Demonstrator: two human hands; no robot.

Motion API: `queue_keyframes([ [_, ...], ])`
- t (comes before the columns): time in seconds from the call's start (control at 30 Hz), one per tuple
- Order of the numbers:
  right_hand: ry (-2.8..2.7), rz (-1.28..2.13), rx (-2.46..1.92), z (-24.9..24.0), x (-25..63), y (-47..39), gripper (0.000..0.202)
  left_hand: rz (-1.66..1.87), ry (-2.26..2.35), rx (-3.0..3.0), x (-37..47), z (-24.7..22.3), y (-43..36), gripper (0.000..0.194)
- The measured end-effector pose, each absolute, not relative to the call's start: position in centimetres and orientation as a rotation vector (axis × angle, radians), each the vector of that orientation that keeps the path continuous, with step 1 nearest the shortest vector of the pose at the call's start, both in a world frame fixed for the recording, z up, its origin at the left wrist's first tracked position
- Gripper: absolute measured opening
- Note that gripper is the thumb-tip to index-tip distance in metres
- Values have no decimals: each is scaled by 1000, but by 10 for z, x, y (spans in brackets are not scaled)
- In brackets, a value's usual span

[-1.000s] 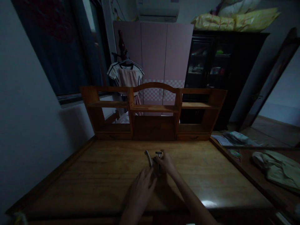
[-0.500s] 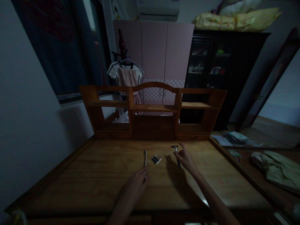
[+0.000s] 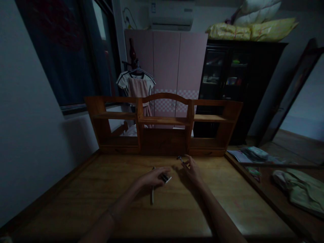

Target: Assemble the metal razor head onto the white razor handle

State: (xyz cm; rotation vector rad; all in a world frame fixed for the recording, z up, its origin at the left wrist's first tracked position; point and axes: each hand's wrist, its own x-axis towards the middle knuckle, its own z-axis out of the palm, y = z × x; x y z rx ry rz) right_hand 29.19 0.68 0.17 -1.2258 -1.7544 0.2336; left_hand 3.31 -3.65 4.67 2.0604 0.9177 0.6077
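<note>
My right hand is closed on a razor, its T-shaped head tilted up to the left above the wooden desk. My left hand reaches over a small dark case with a pale edge, thumb and fingers apart on either side of it. Whether they touch the case I cannot tell. Beneath that hand a slim pale stick lies on the desktop, pointing away from me; its middle is hidden by the hand and its exact kind is unclear.
A wooden shelf unit rises along the desk's far edge. The wall bounds the left side. To the right, a lower surface carries papers and a folded pale cloth. Behind stand a pink wardrobe and a dark cabinet.
My left hand has let go of the pale stick, now lying nearer me, and moved over the small case. My right hand has shifted left with the razor. The view has tilted up slightly.
</note>
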Motion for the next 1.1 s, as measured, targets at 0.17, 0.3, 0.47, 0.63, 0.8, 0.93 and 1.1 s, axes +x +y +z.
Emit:
queue_keyframes([
  [0.17, -1738, 244, -1218, 1, 298, 4, 41, 579, 973, 2092, 38, 19, -9, 66],
  [0.3, -1700, 214, -1257, 2, 300, 5, 32, 642, 1098, 2244, 45, 7, -13, 69],
  [0.47, -1724, 233, -1243, 1, 295, 4, 26, 933, 1067, 2090, 54, 12, 2, 55],
  [0.63, -1812, 406, -1079, 9, 282, -8, 24, 1289, 1088, 1413, 59, 13, 26, 42],
  [0.8, -1953, 491, -983, 14, 270, -17, 24, 1249, 849, 1085, 66, -2, 20, 44],
  [0.93, -1975, 538, -985, 14, 266, -21, 26, 1217, 854, 1170, 70, -3, 15, 42],
  [1.1, -2013, 538, -1003, 16, 264, -24, 25, 1163, 909, 1159, 69, 0, 12, 41],
])
